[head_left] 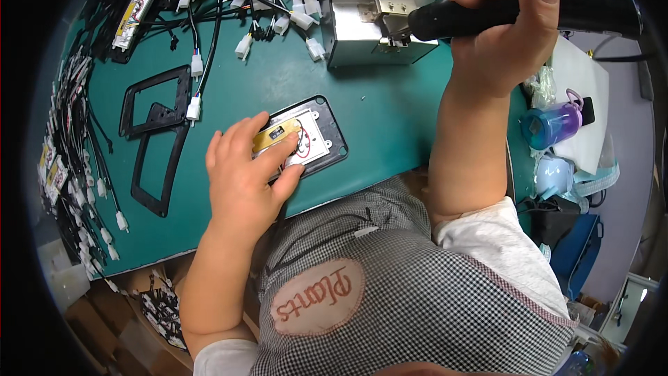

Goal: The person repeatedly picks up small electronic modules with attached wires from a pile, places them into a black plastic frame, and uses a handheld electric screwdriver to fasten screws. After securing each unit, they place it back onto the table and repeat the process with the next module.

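My right hand (pixel 511 35) is raised at the upper right, its fingers wrapped round a black electric screwdriver (pixel 591 5). The driver's nose points left, at the metal outlet of a white and grey screw feeder (pixel 362 45); its tip is hard to make out there. On the green table my left hand (pixel 243 160) lies over a black frame panel (pixel 337 141) with rounded corners. My thumb is at its near side and my fingers reach across it. A white plate (pixel 316 141) with a yellow-edged circuit board (pixel 268 138) and a red wire sits inside the panel, partly hidden by my fingers.
Two empty black frames (pixel 156 167) overlap left of my left hand. Black cables with white connectors (pixel 243 45) pile up at the back, and more cables (pixel 76 139) line the left edge. A blue-purple cup (pixel 550 125) stands at the right.
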The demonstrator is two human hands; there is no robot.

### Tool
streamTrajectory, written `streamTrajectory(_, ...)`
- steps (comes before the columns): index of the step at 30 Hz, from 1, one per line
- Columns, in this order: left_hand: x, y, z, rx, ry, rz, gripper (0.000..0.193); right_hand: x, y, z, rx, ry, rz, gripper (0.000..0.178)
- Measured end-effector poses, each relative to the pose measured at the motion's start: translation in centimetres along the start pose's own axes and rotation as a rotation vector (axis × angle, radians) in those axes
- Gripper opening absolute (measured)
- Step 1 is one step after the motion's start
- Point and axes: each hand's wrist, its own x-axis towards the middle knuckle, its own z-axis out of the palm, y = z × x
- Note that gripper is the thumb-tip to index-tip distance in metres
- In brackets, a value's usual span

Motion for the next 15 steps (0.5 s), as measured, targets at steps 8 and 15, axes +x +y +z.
streamTrajectory(8,0.1,0.1,0.0,-0.003,0.023,0.013,0.038,2.0,1.2,-1.5,-0.132,-0.281,-0.070,0.037)
streamTrajectory(15,0.3,0.1,0.1,-0.008,0.028,0.018,0.038,0.9,-0.2,-0.5,-0.019,-0.063,-0.106,0.046)
